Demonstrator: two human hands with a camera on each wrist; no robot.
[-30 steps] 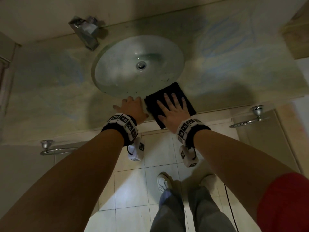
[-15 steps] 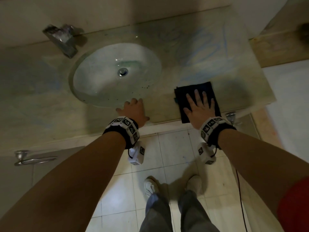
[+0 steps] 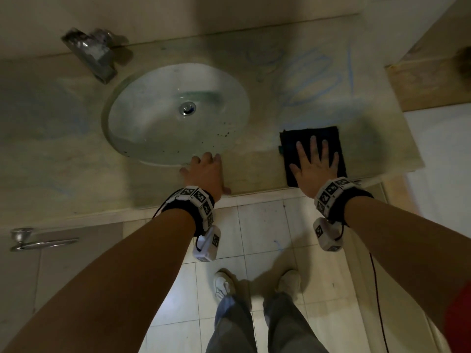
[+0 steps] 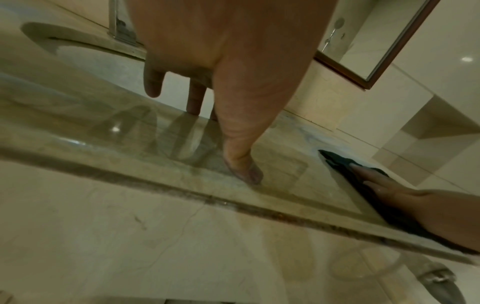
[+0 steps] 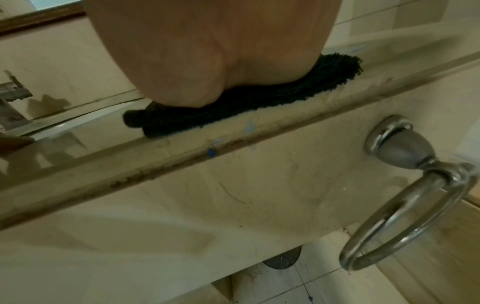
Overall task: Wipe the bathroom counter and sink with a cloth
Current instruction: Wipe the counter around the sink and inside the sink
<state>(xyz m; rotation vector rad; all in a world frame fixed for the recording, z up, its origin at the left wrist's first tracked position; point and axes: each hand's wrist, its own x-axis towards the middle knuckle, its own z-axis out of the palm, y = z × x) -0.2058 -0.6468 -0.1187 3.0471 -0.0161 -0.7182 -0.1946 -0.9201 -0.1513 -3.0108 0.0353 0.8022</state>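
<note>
Head view shows the right hand point(image 3: 314, 169) spread flat, pressing the dark folded cloth point(image 3: 311, 138) at the counter point(image 3: 254, 171) front edge right of the sink point(image 3: 153, 128), while the left hand point(image 3: 204, 171), fingers seemingly straight, rests nearer the basin rim, leaving faint blue scribbles point(image 3: 311, 80) beyond the squarish cloth

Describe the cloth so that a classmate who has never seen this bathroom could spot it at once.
Find the round sink set in the pale counter. To its right, at the counter's front edge, lies the cloth under the flat right hand. It is the only dark, fuzzy square there.
</note>
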